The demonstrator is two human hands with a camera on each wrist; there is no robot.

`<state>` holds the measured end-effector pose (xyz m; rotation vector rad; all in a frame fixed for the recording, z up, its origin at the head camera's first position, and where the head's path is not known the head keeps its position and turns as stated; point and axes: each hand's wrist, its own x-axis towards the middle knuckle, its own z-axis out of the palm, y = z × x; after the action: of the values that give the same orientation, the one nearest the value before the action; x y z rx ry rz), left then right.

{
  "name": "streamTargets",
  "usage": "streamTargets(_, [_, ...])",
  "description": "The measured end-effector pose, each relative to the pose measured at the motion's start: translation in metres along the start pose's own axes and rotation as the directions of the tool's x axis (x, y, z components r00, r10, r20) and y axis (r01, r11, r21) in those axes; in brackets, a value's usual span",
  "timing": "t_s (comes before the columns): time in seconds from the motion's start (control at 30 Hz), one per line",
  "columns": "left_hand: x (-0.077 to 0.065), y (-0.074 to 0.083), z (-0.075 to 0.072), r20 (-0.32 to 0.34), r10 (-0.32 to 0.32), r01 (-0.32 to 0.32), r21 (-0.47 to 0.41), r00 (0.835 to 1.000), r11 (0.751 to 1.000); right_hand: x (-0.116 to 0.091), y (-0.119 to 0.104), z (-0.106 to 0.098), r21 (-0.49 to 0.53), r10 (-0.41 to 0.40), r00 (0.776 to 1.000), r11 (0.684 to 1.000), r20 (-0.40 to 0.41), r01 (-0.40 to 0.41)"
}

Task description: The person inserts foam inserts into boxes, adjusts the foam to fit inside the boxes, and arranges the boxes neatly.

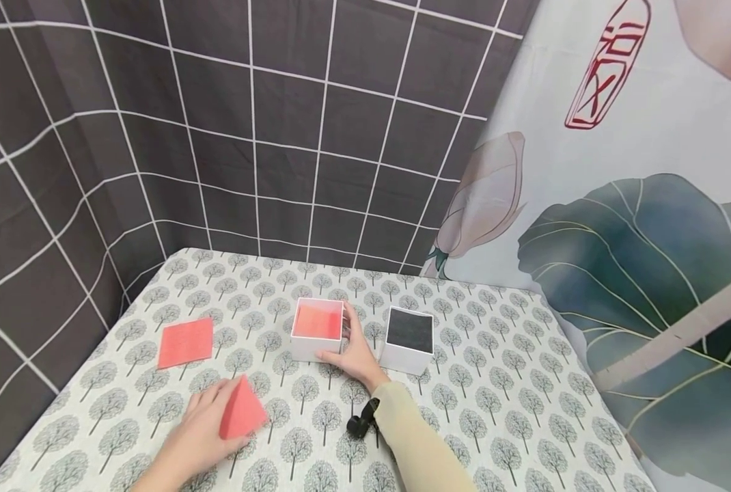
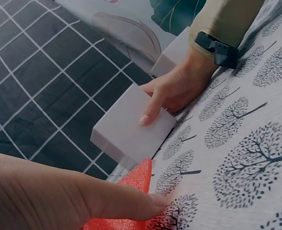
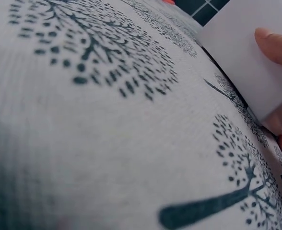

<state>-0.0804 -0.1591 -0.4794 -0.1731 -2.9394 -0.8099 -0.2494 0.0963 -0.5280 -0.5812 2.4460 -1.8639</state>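
Note:
My left hand point(image 1: 202, 424) holds a coral-red square piece point(image 1: 244, 410) of paper or thin cloth, tilted up off the tabletop. In the left wrist view its thumb lies along the red piece point(image 2: 140, 179). My right hand point(image 1: 359, 352) grips the right side of a white open box point(image 1: 316, 350), thumb on the near wall and fingers behind. Red sheets point(image 1: 316, 321) lie inside that box. The right wrist view shows the thumb point(image 3: 275, 48) against the white wall point(image 3: 246, 52). Another flat red square point(image 1: 185, 342) lies on the table, beyond the left hand.
A second white box point(image 1: 405, 359), filled with black material point(image 1: 410, 330), stands just right of my right hand. The tree-print cloth point(image 1: 304, 444) covers the table. A dark grid curtain point(image 1: 285, 164) hangs behind, and a lotus-print curtain point(image 1: 611, 225) on the right.

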Motion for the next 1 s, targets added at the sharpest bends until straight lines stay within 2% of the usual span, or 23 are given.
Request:
streamTargets(0.27, [0.008, 0.005, -0.004, 0.009, 0.008, -0.008, -0.005, 1.0, 1.0, -0.001, 0.001, -0.001, -0.003, -0.015, 1.0, 1.0, 0.006, 0.015])
streamTargets(0.57, [0.02, 0.011, -0.01, 0.025, 0.026, -0.026, -0.027, 0.999, 0.999, -0.001, 0.0, -0.001, -0.002, 0.005, 1.0, 1.0, -0.002, -0.005])
streamTargets(0.83, [0.036, 0.019, -0.015, -0.014, 0.069, -0.07, -0.063, 0.997, 0.996, 0.0, 0.001, -0.001, -0.02, -0.003, 1.0, 1.0, 0.003, 0.003])
streamTargets(1.0, [0.047, 0.023, -0.019, -0.037, 0.119, -0.121, -0.064, 0.992, 0.991, 0.0, 0.002, -0.001, -0.022, -0.006, 1.0, 1.0, 0.007, 0.006])
